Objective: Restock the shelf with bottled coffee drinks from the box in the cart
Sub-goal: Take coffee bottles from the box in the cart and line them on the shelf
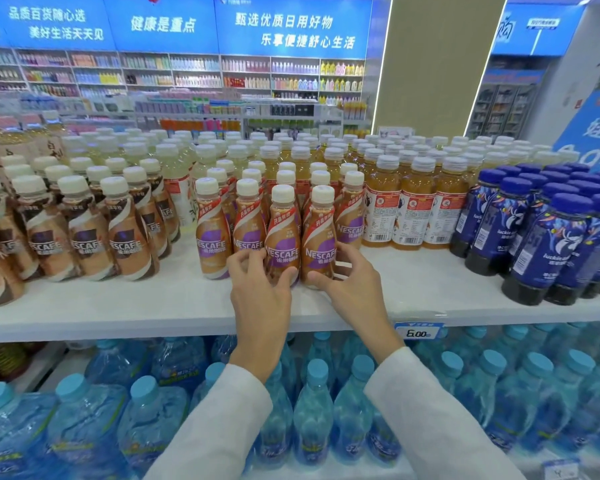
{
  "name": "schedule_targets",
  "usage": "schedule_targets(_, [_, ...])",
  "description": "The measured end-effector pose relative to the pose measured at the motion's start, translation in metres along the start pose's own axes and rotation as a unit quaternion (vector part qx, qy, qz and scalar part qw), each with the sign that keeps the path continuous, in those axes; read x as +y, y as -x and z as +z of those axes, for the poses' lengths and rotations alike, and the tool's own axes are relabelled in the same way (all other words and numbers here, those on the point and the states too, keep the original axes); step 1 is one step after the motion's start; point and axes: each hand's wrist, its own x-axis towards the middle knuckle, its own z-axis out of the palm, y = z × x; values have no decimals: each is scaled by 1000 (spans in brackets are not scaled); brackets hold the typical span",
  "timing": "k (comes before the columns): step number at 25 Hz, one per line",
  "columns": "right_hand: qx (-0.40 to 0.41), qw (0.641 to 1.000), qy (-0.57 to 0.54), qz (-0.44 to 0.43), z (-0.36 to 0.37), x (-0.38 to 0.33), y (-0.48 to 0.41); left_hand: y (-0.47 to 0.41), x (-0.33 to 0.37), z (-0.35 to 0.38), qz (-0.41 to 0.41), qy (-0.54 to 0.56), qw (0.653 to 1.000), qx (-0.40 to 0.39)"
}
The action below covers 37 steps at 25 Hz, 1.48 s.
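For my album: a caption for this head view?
Two hands set Nescafe bottles at the shelf front.

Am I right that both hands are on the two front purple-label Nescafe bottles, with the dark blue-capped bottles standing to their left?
Not quite: the head view shows the dark blue-capped bottles standing to the right. Both hands, left and right, are on the two front purple-label Nescafe bottles.
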Motion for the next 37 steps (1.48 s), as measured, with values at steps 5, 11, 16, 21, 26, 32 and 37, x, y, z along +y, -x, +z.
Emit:
schedule_targets(5, [18, 1000, 11, -1, 6, 8, -14, -6, 3, 14, -13, -16, 1000, 1])
schedule_targets(11, [17, 1000, 21, 0, 7, 13, -24, -7, 4, 22, -30, -2, 999, 17])
schedule_targets(16, [21, 999, 23, -6, 8, 16, -23, -6, 2, 23, -23, -6, 999, 23])
schedule_targets(21, [22, 998, 66, -11, 15, 20, -23, -4, 3, 22, -23, -6, 1000, 19])
schedule_targets(26, [-17, 997, 79, 1, 9, 11, -21, -2, 5, 16, -29, -25, 999, 1])
schedule_targets(32, [-24, 999, 28, -22, 9, 7, 56, 48, -15, -38, -45, 7, 999, 23])
schedule_targets(37, [-109, 990, -88, -12, 44, 1, 151, 125, -59, -123, -106, -16, 991, 77])
